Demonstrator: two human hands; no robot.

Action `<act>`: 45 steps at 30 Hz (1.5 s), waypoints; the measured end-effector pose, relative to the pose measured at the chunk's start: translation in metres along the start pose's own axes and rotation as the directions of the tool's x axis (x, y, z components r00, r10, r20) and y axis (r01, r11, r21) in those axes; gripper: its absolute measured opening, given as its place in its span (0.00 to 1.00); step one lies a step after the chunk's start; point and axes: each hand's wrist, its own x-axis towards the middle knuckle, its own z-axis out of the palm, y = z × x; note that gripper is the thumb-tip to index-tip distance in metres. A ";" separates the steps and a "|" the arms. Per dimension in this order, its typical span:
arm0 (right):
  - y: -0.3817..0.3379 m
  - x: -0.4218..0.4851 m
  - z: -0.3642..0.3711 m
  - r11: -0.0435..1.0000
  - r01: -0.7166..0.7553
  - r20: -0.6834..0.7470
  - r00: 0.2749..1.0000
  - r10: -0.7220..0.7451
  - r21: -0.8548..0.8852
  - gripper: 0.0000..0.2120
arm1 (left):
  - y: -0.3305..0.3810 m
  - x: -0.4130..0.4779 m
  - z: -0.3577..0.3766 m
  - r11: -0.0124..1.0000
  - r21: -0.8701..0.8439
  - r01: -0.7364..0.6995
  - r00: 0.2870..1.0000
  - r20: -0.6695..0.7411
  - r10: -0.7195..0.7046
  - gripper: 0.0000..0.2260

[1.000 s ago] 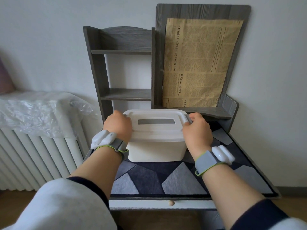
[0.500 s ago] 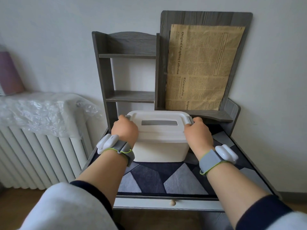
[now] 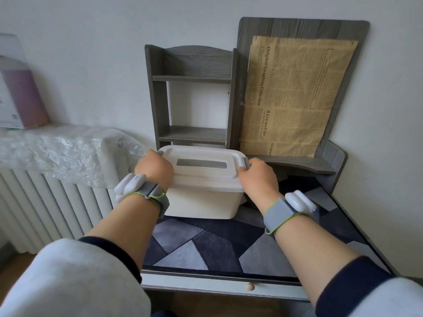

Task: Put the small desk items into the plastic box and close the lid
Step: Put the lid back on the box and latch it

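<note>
A white plastic box [image 3: 201, 203] stands at the back of the desk with its white lid [image 3: 203, 177] lying flat on top; the lid has a grey handle recess. My left hand [image 3: 153, 167] grips the lid's left end, fingers curled over the grey latch there. My right hand [image 3: 257, 177] grips the right end at the other grey latch [image 3: 245, 162]. The box's contents are hidden and no loose small items show on the desk.
The box sits on a dark patterned mat [image 3: 206, 245] on a small desk with a drawer knob [image 3: 250, 287]. A grey shelf unit [image 3: 192, 97] and a board with brown newsprint [image 3: 297, 94] stand behind. A radiator [image 3: 41, 202] under plastic wrap is at left.
The view has shifted so the desk sits further right in frame. Both hands stay on the ends of the lid, and the box has not visibly moved on the mat.
</note>
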 end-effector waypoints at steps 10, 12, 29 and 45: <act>-0.020 0.007 0.021 0.999 0.027 0.075 0.997 -0.025 -0.028 0.12 | -0.019 0.024 0.001 0.998 0.050 0.050 0.998 0.045 -0.052 0.13; -0.020 0.008 0.023 0.999 0.037 0.075 0.997 -0.034 -0.038 0.12 | -0.021 0.026 0.003 0.996 0.063 0.061 0.997 0.049 -0.065 0.13; -0.026 -0.001 0.026 0.999 0.026 0.092 0.996 -0.023 -0.027 0.17 | -0.025 0.035 0.006 0.993 0.103 0.064 0.996 0.054 -0.070 0.15; -0.027 -0.002 0.013 1.000 -0.017 0.187 0.982 0.018 -0.004 0.18 | -0.020 0.030 -0.001 0.985 0.171 0.037 0.997 0.066 -0.049 0.16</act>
